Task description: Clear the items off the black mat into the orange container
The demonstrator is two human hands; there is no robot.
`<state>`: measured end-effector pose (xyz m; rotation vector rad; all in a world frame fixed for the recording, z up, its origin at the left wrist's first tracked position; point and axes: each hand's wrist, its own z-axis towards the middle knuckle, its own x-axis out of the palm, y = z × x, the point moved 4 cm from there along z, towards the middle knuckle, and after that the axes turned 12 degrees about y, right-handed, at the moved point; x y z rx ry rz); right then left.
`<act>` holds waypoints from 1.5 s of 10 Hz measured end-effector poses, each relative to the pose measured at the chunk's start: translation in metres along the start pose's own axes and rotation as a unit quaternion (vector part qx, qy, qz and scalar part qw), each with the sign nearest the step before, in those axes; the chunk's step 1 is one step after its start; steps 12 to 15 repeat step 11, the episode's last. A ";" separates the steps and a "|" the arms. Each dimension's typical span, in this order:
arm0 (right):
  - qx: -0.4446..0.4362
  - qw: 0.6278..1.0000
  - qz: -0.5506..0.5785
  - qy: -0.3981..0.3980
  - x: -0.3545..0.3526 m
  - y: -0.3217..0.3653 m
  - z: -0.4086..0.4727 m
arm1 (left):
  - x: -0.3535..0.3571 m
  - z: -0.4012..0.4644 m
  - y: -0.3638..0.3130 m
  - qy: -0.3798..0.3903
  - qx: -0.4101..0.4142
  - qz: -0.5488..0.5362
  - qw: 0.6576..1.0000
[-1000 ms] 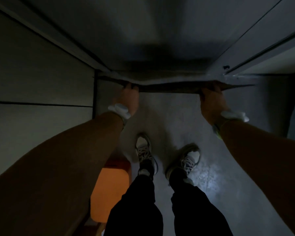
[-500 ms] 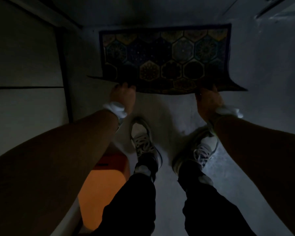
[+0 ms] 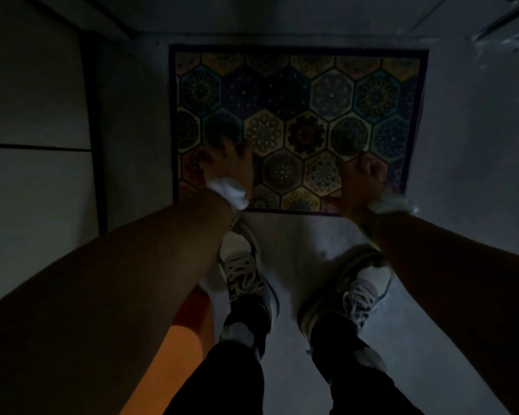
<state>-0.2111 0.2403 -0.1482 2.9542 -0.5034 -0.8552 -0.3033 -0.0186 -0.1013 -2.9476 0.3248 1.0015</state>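
Observation:
A dark-bordered mat (image 3: 300, 94) with a coloured hexagon pattern lies flat on the grey floor in front of my feet. I see nothing lying on its surface. My left hand (image 3: 231, 163) hovers over the mat's near left part, blurred, fingers apart and holding nothing. My right hand (image 3: 364, 175) is over the near right part, fingers loosely bent, nothing in them. The orange container (image 3: 183, 336) stands at the lower left beside my left shoe, mostly hidden behind my left forearm.
My two pale laced shoes (image 3: 246, 283) stand on the floor just short of the mat's near edge. A pale wall or cabinet front (image 3: 33, 115) with a dark upright post (image 3: 98, 163) runs along the left. The scene is very dim.
Both hands held the mat's near edge lifted. The mat has since been laid flat on the floor, and both hands have let go and hover over it.

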 end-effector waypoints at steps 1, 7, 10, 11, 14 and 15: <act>0.000 1.000 0.008 -0.030 -0.024 0.007 0.037 | 0.004 0.038 -0.010 0.047 0.063 -0.073 0.994; 0.010 0.997 0.006 -0.072 -0.044 0.009 0.089 | 0.002 0.117 -0.015 0.016 0.089 -0.113 0.989; 0.003 0.999 -0.028 -0.026 -0.069 0.025 0.061 | -0.021 0.096 -0.008 0.065 0.103 -0.084 0.989; -0.052 0.998 -0.004 -0.022 -0.098 0.044 -0.006 | -0.052 0.032 -0.022 0.054 0.198 -0.196 0.959; -0.052 0.998 -0.004 -0.022 -0.098 0.044 -0.006 | -0.052 0.032 -0.022 0.054 0.198 -0.196 0.959; -0.052 0.998 -0.004 -0.022 -0.098 0.044 -0.006 | -0.052 0.032 -0.022 0.054 0.198 -0.196 0.959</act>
